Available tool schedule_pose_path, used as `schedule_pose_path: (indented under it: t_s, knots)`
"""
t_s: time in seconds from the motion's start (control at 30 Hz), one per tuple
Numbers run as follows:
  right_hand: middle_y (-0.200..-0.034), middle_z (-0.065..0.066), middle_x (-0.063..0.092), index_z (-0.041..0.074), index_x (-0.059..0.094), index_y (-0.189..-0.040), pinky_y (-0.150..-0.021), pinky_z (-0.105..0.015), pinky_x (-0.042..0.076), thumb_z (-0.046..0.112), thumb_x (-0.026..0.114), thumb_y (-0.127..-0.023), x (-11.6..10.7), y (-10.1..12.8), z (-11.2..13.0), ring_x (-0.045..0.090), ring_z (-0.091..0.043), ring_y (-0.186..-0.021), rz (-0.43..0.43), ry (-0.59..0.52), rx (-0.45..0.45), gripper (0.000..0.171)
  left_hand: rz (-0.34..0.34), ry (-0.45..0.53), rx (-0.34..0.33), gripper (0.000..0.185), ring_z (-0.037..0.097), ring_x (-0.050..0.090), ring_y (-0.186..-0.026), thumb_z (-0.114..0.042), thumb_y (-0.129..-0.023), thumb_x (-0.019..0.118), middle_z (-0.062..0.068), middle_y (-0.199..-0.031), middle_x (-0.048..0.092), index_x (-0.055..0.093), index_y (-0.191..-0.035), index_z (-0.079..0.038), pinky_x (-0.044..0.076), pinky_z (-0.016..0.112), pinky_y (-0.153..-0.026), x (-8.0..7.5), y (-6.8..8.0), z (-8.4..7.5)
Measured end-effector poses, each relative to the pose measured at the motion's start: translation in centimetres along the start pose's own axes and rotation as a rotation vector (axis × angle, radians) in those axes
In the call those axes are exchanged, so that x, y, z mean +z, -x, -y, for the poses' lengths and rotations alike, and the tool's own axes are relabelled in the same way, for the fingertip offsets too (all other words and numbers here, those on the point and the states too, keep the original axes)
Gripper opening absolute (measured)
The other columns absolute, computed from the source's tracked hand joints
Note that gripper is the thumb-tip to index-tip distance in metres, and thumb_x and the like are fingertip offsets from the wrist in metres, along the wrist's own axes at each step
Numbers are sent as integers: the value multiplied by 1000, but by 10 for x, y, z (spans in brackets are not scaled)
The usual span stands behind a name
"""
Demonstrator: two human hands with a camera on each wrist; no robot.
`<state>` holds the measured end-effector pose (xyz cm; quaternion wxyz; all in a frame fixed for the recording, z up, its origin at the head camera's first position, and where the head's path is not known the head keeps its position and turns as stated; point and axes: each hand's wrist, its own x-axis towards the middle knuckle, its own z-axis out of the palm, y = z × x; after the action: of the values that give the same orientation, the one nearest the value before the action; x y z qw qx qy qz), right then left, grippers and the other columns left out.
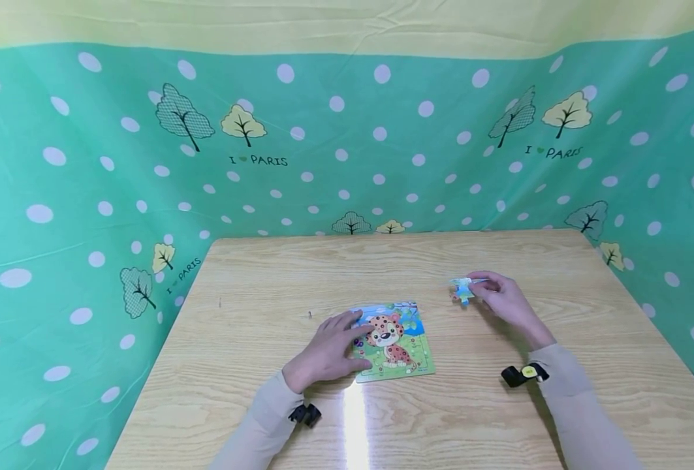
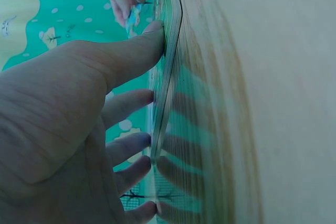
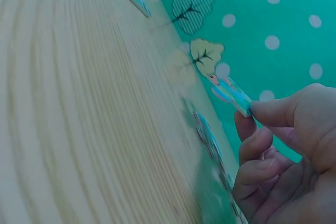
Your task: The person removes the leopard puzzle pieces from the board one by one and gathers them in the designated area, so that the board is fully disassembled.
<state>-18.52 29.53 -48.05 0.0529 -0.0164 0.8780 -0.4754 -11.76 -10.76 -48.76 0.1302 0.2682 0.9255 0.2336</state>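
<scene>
A square picture puzzle (image 1: 423,356) with a spotted leopard cub on grass lies flat near the middle of the wooden table. My left hand (image 1: 330,347) rests at its left side, fingers spread over the picture and the thumb (image 2: 142,43) on its near part. To the right of the puzzle, my right hand (image 1: 504,301) pinches a small blue-and-green jigsaw piece (image 3: 233,96) between thumb and forefinger, raised off the tabletop. Below it, several loose jigsaw pieces (image 3: 210,137) lie on the table, partly hidden behind the right fingers in the right wrist view.
The light wood table (image 1: 252,281) runs back to a green polka-dot cloth (image 1: 323,143) that hangs behind and at both sides. A bright light reflection shows on the wood in front of the puzzle. A small dark mark (image 1: 309,314) is left of the puzzle.
</scene>
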Motion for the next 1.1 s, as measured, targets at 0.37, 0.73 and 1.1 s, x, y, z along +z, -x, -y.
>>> schedule_pose_path:
  t_s: [0.37, 0.73, 1.1]
  knots:
    - [-119, -12, 63, 5, 52, -154, -54, -24, 47, 35, 53, -112, -27, 3, -19, 54, -7, -69, -101, -23, 109, 51, -6, 5, 10, 74, 40, 25, -163, -46, -96, 77, 13, -175, 31, 51, -159, -18, 20, 66, -131, -1, 1, -1]
    - [-126, -16, 60, 5, 52, -155, -59, -24, 48, 37, 49, -112, -41, 0, -41, 54, -9, -77, -242, 26, 222, 53, 2, 4, 11, 72, 40, 24, -163, -47, -97, 75, 13, -175, 30, 51, -159, -20, 20, 65, -132, -2, 2, -1]
    - [-149, -31, 52, 1, 50, -156, -82, -31, 40, 33, 42, -113, -62, -8, -59, 52, -38, -122, -324, 101, 291, 54, 0, -5, 6, 72, 39, 25, -163, -47, -97, 76, 12, -175, 31, 51, -159, -20, 20, 65, -132, 1, 1, 1]
